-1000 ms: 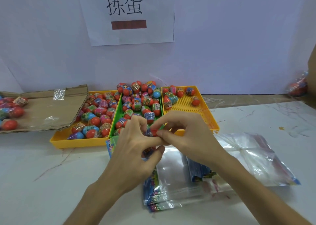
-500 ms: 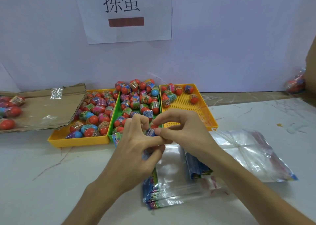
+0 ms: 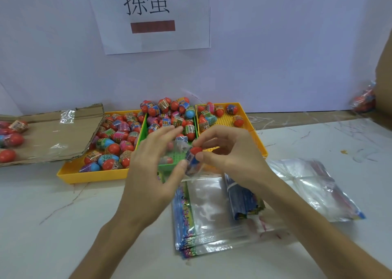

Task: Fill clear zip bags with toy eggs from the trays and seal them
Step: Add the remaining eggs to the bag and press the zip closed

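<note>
Head: white table, trays w/ eggs

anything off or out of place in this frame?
Yes: loose eggs lie on the flattened cardboard at far left, outside the trays. The green tray is heaped above its rim at the back, while the right yellow tray is nearly empty. Scratches mark the table.

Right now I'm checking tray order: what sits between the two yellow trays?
Head view: a green tray heaped with toy eggs sits between the left yellow tray and right yellow tray.
</note>
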Tool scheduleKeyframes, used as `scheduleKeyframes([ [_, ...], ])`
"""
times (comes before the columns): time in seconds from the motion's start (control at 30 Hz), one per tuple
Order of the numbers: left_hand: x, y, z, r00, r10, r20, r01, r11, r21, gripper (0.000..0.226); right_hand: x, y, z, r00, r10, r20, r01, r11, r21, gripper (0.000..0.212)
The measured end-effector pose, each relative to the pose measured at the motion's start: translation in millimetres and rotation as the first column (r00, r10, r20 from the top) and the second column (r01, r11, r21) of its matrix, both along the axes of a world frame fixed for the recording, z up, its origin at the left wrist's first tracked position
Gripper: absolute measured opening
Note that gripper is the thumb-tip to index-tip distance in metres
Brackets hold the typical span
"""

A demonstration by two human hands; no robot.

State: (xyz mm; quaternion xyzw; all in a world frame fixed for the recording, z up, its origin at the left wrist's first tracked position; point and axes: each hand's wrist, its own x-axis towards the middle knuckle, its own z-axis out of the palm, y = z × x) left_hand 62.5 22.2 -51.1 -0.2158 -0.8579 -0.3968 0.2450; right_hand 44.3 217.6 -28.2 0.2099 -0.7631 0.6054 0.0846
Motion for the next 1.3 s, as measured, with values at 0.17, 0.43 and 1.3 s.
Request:
scheduleKeyframes([
  [0.17,-3.6,-2.9,-0.2,0.966,-0.086,0.243,0.052,0.989,0.141,0.036,2.4,1.9,6.4,0.999,0.013,-0.049,-0.013,1.000,-0.006,0.017],
  [0.43,-3.0,-1.5,6.5,0.857,-0.306,0.415,0.118,0.900,0.419,0.035,3.3,3.3,8.0,0.992,-0.021,-0.128,0.023,1.000,0.015,0.013],
  [1.3,-3.4,-4.7,6.4,0.748,-0.467,0.472,0.011,0.719,0.695,0.030,7.1,2.3,4.5,0.983,0.103,-0.154,-0.023,0.894,0.448,0.057],
])
